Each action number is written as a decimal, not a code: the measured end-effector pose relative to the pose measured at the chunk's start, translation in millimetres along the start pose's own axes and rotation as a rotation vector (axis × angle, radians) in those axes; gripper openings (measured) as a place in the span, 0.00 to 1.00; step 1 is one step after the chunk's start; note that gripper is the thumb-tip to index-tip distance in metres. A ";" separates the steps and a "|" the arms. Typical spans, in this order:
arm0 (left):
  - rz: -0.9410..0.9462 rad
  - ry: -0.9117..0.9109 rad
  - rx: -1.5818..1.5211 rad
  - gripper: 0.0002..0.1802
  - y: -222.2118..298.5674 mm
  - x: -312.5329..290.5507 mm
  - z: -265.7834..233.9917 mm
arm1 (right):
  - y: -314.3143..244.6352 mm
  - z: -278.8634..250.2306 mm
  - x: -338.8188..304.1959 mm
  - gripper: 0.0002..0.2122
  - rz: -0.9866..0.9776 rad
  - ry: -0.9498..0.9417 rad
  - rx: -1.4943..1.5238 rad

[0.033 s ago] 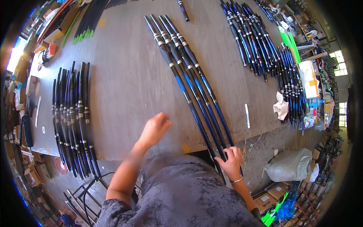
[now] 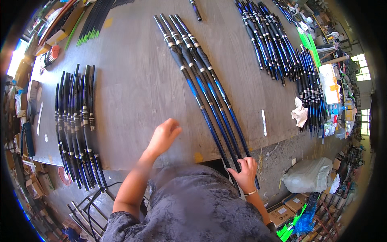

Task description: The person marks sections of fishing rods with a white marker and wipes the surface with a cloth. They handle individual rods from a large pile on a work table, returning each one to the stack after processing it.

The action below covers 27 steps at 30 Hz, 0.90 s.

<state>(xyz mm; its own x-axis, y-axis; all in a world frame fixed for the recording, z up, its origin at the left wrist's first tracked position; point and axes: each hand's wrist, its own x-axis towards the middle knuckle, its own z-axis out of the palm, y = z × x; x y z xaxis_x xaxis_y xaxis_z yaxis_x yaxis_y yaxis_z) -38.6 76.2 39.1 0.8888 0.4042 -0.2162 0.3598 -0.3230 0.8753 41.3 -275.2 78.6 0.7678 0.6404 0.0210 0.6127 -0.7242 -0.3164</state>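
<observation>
**Rods under my right hand**

Rods (image 2: 201, 86), black and blue, lie in a tight row slanting across the grey table (image 2: 137, 88), their near ends hanging past its front edge. My right hand (image 2: 246, 174) rests on those near ends, fingers spread over them, not closed round any. My left hand (image 2: 163, 136) hovers open above bare table, well left of the rods, touching nothing. Another rod bundle (image 2: 76, 125) lies far left. Nothing differs from the earlier frame: hands and rods sit as before.
</observation>
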 end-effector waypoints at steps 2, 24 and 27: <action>-0.071 0.006 -0.125 0.13 -5.4 3.9 -0.2 | 0.5 11.8 -6.0 0.22 0.018 0.009 -0.028; -0.299 0.277 -1.512 0.18 22.9 171.3 35.8 | -30.2 -25.3 -30.5 0.15 0.140 0.038 0.049; -0.292 0.421 -1.545 0.17 27.4 152.8 12.1 | -1.7 -34.2 -61.9 0.17 0.236 -0.140 -0.050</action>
<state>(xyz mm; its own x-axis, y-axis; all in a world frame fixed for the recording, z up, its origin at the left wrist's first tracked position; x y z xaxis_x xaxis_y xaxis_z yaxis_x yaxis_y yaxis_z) 110.5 118.7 24.7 0.6160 0.5702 -0.5436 -0.3495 0.8162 0.4601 -0.8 -322.4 110.3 0.8593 0.4789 -0.1797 0.4310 -0.8671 -0.2500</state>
